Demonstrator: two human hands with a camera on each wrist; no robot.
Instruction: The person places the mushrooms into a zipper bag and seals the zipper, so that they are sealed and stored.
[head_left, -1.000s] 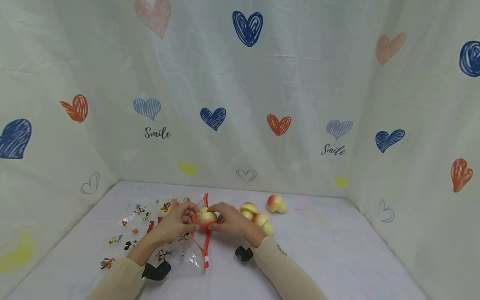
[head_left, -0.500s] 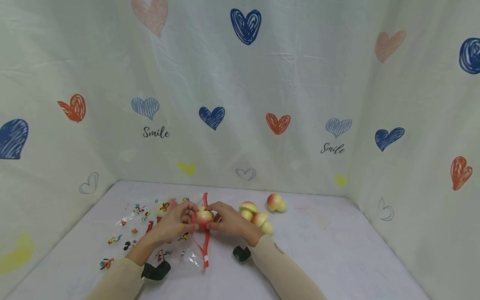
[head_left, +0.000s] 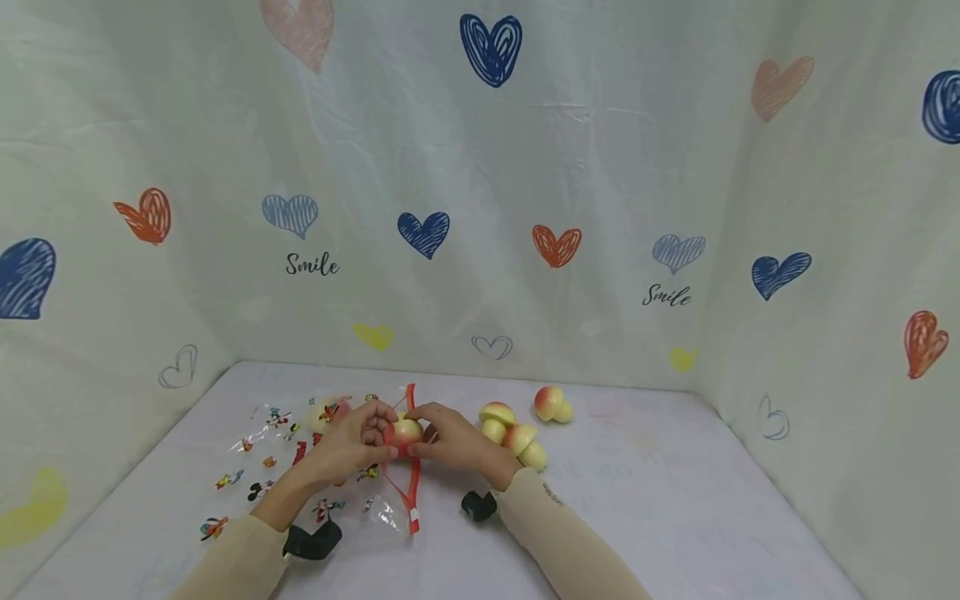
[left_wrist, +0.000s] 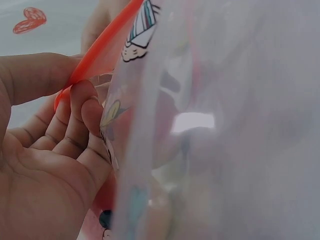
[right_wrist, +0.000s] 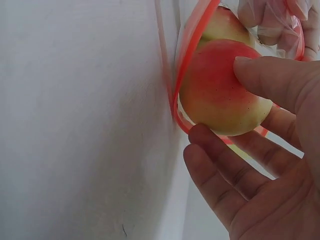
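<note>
A clear zip bag [head_left: 388, 508] with cartoon prints and a red zip edge lies on the table, its mouth facing right. My left hand [head_left: 348, 440] pinches the red edge [left_wrist: 107, 37] between thumb and fingers, holding the mouth apart. In the mouth sits a red-and-yellow toy mushroom [right_wrist: 220, 95], which my right hand [head_left: 459, 443] grips with its thumb on top and fingers below. Behind it, another toy mushroom [right_wrist: 227, 25] shows inside the bag, partly covered. The head view also shows a pale, reddish shape [head_left: 324, 414] through the plastic.
To the right of the bag, two toy mushrooms, one upright [head_left: 495, 421] and one tilted [head_left: 527, 447], lie close together beyond my right forearm. A third mushroom [head_left: 552, 405] is farther back. A heart-printed curtain [head_left: 480, 167] surrounds the white table [head_left: 660, 500].
My right hand has moved slightly left, carrying the toy mushroom deeper into the bag's mouth. My left hand stays on the red edge.
</note>
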